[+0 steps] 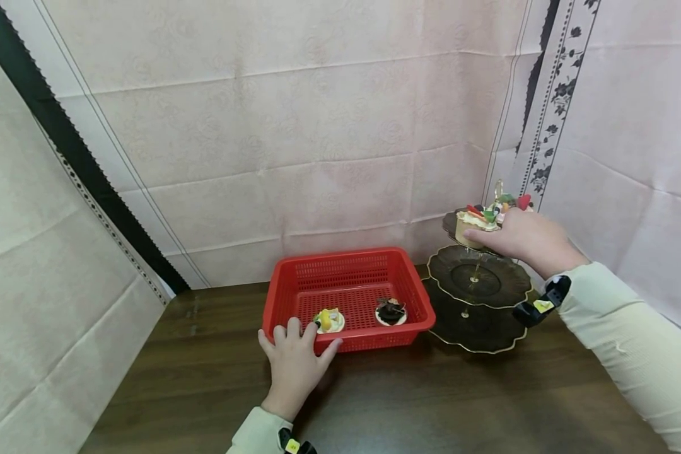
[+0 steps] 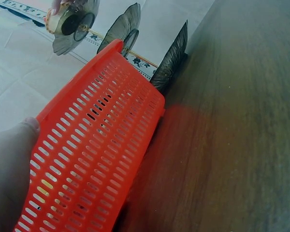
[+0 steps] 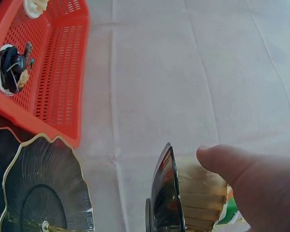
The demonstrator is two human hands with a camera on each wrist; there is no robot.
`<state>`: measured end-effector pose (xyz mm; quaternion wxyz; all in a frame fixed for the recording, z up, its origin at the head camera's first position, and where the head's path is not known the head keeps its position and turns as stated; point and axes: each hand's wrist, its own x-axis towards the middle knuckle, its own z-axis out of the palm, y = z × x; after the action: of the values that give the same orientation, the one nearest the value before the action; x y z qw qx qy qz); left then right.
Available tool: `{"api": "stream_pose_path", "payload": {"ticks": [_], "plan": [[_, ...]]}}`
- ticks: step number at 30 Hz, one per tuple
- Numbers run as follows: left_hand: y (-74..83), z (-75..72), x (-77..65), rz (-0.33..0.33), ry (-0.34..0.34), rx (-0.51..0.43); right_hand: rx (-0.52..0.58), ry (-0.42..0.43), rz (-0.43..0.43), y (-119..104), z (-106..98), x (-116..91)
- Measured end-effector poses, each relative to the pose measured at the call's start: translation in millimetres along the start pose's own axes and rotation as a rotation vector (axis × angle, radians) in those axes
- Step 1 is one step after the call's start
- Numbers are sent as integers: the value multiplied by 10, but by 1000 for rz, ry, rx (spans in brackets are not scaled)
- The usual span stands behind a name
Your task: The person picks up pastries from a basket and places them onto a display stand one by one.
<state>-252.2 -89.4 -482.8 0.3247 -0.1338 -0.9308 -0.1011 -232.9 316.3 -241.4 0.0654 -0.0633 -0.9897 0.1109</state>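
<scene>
We're holding the fruit-topped cake with the right hand, right of centre in the head frame. Fingers are closing round its side, so grip is narrow and loaded; the thumb is lying along the near face. Cake is sitting at the top plate of the dark tiered stand; in the right wrist view its pale ridged base is showing right up against that plate, lower centre. We can't tell how much weight the plate is taking. Two wider gold-edged plates are spreading out below. Left hand is resting at the front left of the red basket, lower centre of the head frame: fingers are spreading wide and touching the rim. Inside the basket we're seeing a yellow-topped cake at front left, just beside the left fingertips, and a dark-topped cake at front right, well apart from it. Basket and stand are standing side by side on the brown wood table, basket to the left. Pale cloth is hanging behind both and filling the upper frame. We're wearing a black strap on the right wrist, over a light sleeve.
</scene>
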Motion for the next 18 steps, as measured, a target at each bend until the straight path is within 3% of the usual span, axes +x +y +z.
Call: {"api": "stream_pose_path", "payload": {"ticks": [8,18], "plan": [[1,3,-3,-1,3,-2,17,80,-27,27,47,-84],[-8,11,-2,7,11,-2,56,363,-100,-95,204,-314]]}}
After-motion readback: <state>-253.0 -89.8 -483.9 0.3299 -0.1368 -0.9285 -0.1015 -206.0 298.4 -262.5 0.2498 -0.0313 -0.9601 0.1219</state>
